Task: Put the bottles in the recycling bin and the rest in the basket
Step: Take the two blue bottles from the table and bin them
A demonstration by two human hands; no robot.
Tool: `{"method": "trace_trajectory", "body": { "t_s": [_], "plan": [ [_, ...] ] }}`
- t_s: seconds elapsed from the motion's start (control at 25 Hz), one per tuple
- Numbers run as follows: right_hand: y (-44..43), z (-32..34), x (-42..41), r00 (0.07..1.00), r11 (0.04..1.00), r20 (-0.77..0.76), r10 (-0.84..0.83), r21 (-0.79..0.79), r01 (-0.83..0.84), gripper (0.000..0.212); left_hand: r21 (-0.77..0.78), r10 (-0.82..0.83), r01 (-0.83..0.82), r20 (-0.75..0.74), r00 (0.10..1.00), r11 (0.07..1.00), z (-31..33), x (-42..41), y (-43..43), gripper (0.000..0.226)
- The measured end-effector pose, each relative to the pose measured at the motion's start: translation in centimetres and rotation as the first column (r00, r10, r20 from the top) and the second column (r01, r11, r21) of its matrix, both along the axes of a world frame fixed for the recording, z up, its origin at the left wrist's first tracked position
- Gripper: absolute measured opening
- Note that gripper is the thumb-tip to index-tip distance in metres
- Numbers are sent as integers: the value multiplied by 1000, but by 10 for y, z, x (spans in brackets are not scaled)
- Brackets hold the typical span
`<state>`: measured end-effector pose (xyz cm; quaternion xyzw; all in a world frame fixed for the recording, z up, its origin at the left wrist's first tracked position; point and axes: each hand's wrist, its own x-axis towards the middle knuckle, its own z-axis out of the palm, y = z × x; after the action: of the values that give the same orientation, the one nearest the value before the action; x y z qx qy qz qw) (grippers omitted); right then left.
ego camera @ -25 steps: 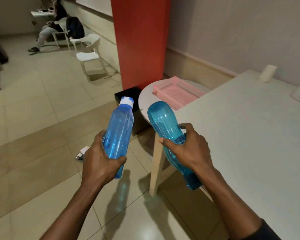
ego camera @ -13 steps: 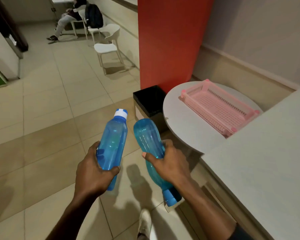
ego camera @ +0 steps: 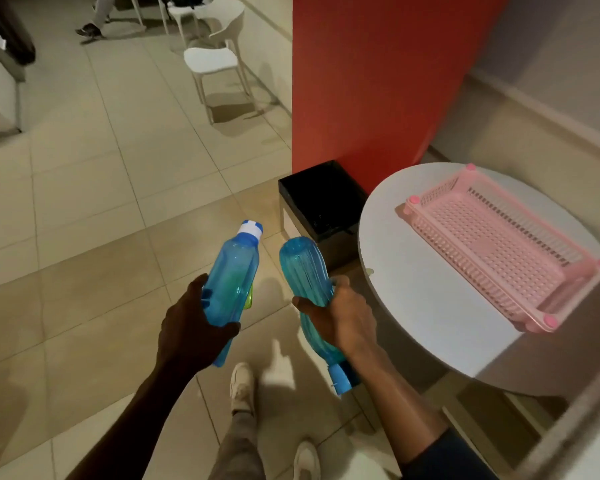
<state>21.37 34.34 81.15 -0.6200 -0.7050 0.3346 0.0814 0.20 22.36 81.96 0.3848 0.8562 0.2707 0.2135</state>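
My left hand (ego camera: pixel 191 327) grips a blue bottle with a white cap (ego camera: pixel 234 282), cap pointing away from me. My right hand (ego camera: pixel 343 317) holds a teal bottle (ego camera: pixel 305 268) upside down, its blue cap near my forearm. Both bottles hang above the floor, just short of a black bin (ego camera: pixel 321 199) that stands open against a red pillar. To the right of the bin, a pink slatted basket (ego camera: pixel 499 244) lies empty on a round white table (ego camera: pixel 413 299).
A red pillar (ego camera: pixel 378 81) rises behind the bin. White chairs (ego camera: pixel 212 60) stand further back on the tiled floor, where a seated person's legs show. The edge of a larger table (ego camera: pixel 575 441) runs along the lower right. My feet are below the bottles.
I have walked closer to the bin and round table, away from the large table. Both bottles stay in my hands and now sit nearer the bin.
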Motion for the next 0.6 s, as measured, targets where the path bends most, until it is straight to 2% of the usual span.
{"method": "trace_trajectory", "body": {
  "t_s": [0.28,0.48,0.6],
  "plan": [
    [110,-46,-72,992,992,35,-118,-34,119,71,-65,-129,134,81,988,989,-37,-107,143,103],
    [180,-57,-118,975,972,37,-219,-77,222,70,-101,-301,312,110,947,945,-50,-155,252,92],
    [228,-67,-133,963,957,32,-267,-107,269,72,-130,-337,353,128,933,927,-65,-167,311,89]
  ]
}}
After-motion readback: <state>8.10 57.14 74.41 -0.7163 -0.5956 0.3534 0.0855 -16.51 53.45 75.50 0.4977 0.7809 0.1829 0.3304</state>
